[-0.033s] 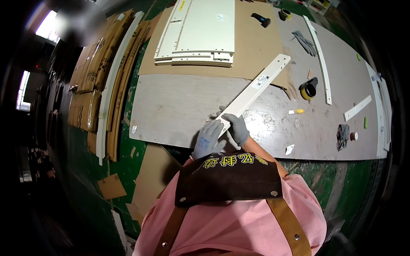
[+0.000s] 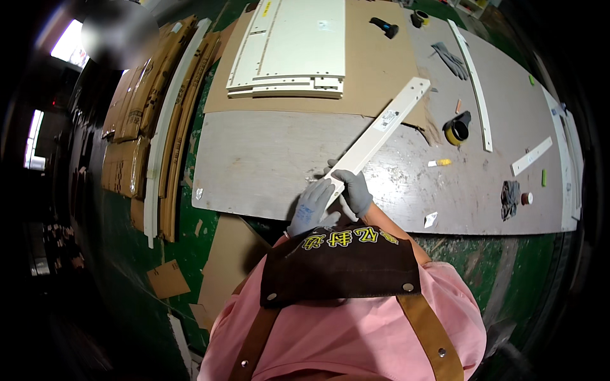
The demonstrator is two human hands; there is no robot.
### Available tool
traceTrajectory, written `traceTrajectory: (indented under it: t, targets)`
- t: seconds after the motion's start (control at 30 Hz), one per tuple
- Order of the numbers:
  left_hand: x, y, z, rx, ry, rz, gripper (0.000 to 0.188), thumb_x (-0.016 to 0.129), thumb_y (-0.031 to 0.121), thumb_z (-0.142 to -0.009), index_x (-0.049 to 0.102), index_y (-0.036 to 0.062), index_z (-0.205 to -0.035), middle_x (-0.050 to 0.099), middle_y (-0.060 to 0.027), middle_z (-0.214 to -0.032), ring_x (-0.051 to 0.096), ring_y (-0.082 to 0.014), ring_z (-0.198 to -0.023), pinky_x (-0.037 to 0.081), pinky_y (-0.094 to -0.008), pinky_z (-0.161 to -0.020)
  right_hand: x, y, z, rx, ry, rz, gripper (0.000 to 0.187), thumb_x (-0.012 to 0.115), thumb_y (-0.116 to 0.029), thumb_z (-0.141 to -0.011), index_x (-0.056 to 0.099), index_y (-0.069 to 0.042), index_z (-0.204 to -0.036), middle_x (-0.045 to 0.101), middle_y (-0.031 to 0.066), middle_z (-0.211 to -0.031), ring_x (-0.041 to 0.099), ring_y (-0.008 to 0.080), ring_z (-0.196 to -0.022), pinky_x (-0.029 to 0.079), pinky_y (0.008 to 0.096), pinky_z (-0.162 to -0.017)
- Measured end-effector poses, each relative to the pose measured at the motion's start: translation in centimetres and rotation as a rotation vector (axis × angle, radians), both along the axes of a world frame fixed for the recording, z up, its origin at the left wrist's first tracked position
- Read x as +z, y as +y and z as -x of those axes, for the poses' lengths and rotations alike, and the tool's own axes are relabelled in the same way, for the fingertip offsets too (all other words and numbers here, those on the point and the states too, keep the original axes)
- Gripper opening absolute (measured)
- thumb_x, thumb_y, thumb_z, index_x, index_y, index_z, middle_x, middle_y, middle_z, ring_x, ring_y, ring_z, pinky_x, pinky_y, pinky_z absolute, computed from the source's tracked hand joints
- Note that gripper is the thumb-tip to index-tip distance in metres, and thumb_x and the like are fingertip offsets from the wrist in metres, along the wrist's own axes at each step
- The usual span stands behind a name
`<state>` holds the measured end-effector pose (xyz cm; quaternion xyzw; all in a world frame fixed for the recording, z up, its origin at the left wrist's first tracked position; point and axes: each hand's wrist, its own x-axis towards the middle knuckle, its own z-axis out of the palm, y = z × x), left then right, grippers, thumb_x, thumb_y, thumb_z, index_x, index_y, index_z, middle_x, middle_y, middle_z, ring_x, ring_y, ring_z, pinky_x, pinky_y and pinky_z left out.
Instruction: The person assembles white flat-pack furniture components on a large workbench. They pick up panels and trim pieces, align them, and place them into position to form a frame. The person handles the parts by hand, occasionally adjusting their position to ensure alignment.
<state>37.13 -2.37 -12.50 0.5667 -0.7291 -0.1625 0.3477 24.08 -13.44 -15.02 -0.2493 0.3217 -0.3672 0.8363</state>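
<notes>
While both gloved hands sit close together just in front of the apron bib, they share one thing: a long white board strip (image 2: 380,134). The left hand (image 2: 311,209) is curled under and around the near end of the strip, fingers wrapped and closed on it, and the right hand (image 2: 353,189) clamps the same end from the other side, fingers folded over its edge. The strip slants up and away to the right from that grip, its far end out over the brown cardboard sheet (image 2: 375,70) (a small label shows partway along its face). Whether the far end rests on the cardboard or hangs just above it cannot be told.

Below the strip lies the grey work board (image 2: 267,165), spread over a green floor. Just right of the strip's far half sits a roll of yellow tape (image 2: 457,129), and beyond it a thin white rail (image 2: 473,82) runs away along the board. A grey glove (image 2: 450,59) lies near the rail's far end. Further back on the cardboard, a stack of white panels (image 2: 292,47) lies flat, well apart from the hands. Off to the left, leaning brown cardboard pieces (image 2: 136,120) crowd the edge.
</notes>
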Motion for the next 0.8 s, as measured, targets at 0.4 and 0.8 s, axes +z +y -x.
traceTrajectory:
  t: [0.4, 0.8]
  targets:
    - [-10.0, -4.6, -1.9, 0.301, 0.078, -0.364, 0.051, 0.064, 0.027, -0.092, 0.055, -0.0021, -0.132, 0.056, -0.0238, -0.133, 0.051, -0.0376, -0.126, 0.040, -0.0430, -0.107, -5.0, -5.2, 8.9, -0.109, 0.472, 0.216, 0.038, 0.068, -0.022, -0.088, 0.062, 0.002, -0.117, 0.066, 0.0036, -0.091, 0.058, 0.0098, -0.077, 0.050, 0.0272, -0.070]
    - [-16.7, -19.1, 0.3, 0.785, -0.439, -0.325, 0.058, 0.052, 0.038, -0.095, 0.043, 0.0091, -0.145, 0.035, -0.0241, -0.152, 0.026, -0.0419, -0.143, 0.014, -0.0577, -0.117, -6.5, -24.8, 2.9, -0.129, 0.755, 0.355, 0.042, 0.060, -0.032, -0.088, 0.064, -0.001, -0.117, 0.068, 0.0197, -0.113, 0.064, 0.0352, -0.104, 0.049, 0.0416, -0.092]
